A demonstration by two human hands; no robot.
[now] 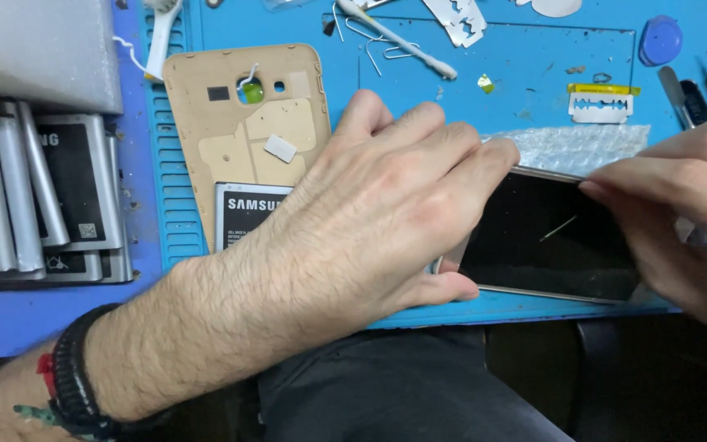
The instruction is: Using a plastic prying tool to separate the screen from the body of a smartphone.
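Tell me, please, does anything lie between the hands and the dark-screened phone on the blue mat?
Nothing visible does. The left hand already grips the phone at its left end, and the right hand pinches its upper right edge with its fingers.

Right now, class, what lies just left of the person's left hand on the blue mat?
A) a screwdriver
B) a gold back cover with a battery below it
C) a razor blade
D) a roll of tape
B: the gold back cover lies left of the left hand, with the battery at its lower edge.
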